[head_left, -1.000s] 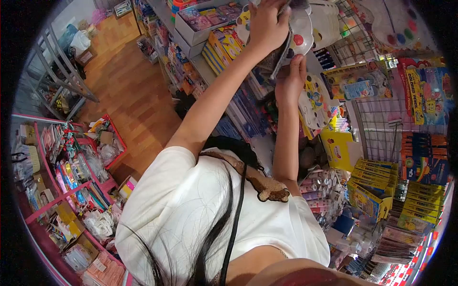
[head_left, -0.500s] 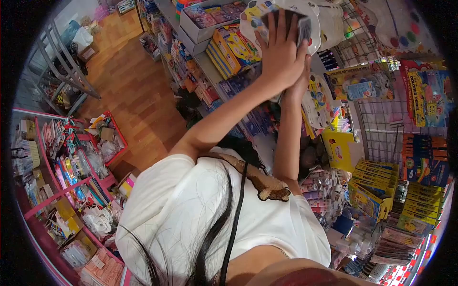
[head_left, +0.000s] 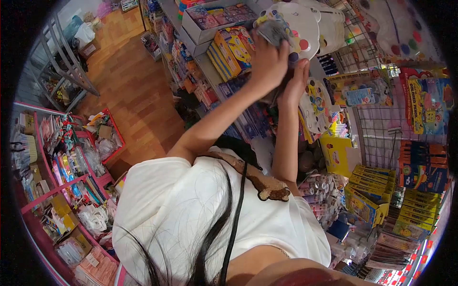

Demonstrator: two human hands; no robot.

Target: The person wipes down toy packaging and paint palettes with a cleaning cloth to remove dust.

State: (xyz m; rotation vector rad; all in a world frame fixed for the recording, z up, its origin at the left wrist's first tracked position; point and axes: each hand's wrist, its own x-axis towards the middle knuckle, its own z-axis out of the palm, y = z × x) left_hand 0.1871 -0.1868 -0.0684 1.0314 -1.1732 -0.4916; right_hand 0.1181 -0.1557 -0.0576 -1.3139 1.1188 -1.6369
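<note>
My left hand (head_left: 268, 64) is closed around a crumpled grey cloth-like piece (head_left: 274, 33), which lies against a white palette (head_left: 305, 31) with coloured round spots at the top. Just right of it and a little lower, my right hand (head_left: 295, 85) is raised near the palette's lower edge. Its fingers point up, and what it holds, if anything, is hidden. A second spotted palette (head_left: 317, 105) hangs to the right of my right wrist.
Yellow boxes (head_left: 231, 50) and a grey-white carton of packets (head_left: 217, 21) stand left of my hands. Packs of coloured pencils (head_left: 427, 102) hang on a wire rack (head_left: 377, 121) at the right. Pink-edged bins (head_left: 57, 190) stand at the left beside the wooden floor (head_left: 129, 76).
My left hand has moved down and left, from lying spread over a dark piece to bunching grey material. The two hands have come apart, and more of the palette's coloured spots show.
</note>
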